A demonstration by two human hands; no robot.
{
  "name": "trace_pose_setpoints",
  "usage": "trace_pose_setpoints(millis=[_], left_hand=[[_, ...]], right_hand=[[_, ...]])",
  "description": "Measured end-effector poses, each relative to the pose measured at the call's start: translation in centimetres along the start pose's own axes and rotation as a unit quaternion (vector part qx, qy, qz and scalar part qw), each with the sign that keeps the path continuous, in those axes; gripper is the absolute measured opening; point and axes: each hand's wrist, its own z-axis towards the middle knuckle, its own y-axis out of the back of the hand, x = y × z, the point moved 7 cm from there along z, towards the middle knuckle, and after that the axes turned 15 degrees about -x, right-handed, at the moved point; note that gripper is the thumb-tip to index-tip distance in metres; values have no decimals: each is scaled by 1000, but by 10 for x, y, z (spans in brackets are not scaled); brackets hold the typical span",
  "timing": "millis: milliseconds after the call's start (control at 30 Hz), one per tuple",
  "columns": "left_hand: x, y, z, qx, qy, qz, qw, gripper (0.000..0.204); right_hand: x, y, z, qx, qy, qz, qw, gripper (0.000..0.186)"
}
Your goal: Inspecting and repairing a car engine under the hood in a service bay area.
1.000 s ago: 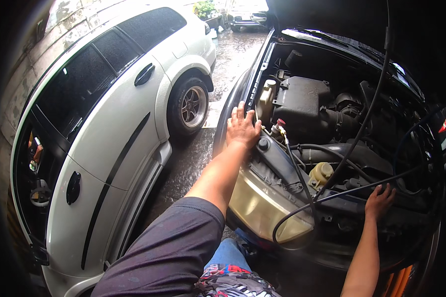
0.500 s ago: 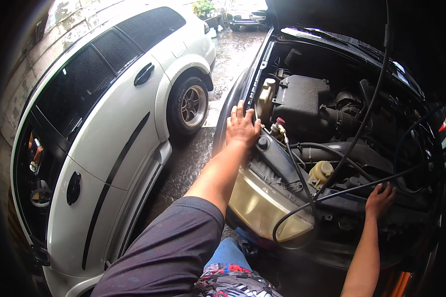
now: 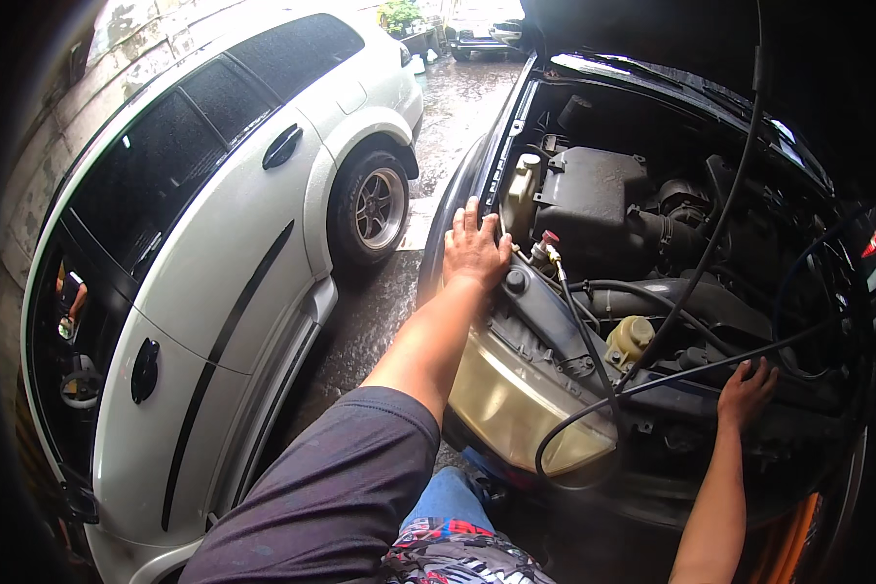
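While you lean over the open engine bay [image 3: 652, 253] of the dark car, your left hand [image 3: 474, 250] lies flat and open, fingers spread, on the edge of the fender [image 3: 453, 204] at the bay's left side; it grips nothing. Just to the right of that hand, a thin black hose [image 3: 594, 380] starts at a small red-tipped brass fitting [image 3: 549, 245], runs down past the yellowed headlight [image 3: 516, 404], loops at the bottom and comes back up to the right. The fitting sits near your left fingertips but apart from them.

Your right hand [image 3: 747, 391] reaches in from the lower right and rests palm down, fingers loosely spread, on the dark front panel of the bay. The returning stretch of the black hose passes just above those fingers; whether they touch it you cannot tell from this view, and the hand is not closed around it. So the hose spans the space between your two hands, its fitting end nearer the left, its long run nearer the right.

Between the hands, a pale yellowish reservoir cap [image 3: 631, 339] sits beside the hose. Farther back stand a black box-shaped housing [image 3: 594, 195] and a whitish fluid tank [image 3: 522, 185]. To your left, a white car [image 3: 234, 253] is parked on wet pavement [image 3: 457, 107], well apart from both hands.
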Motion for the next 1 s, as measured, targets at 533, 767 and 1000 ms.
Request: trace_pose_setpoints(millis=[533,767,1000], left_hand=[[-1,1,0,-3,1,-3,1000,50],[2,0,-1,-41,-11,-19,999,46],[2,-2,0,-34,-10,-17,999,47]], right_hand=[[-3,-4,-1,-6,-2,5,1000,46],[-4,-5,-2,-8,7,1,1000,47],[-3,-4,-1,1,-2,8,1000,48]])
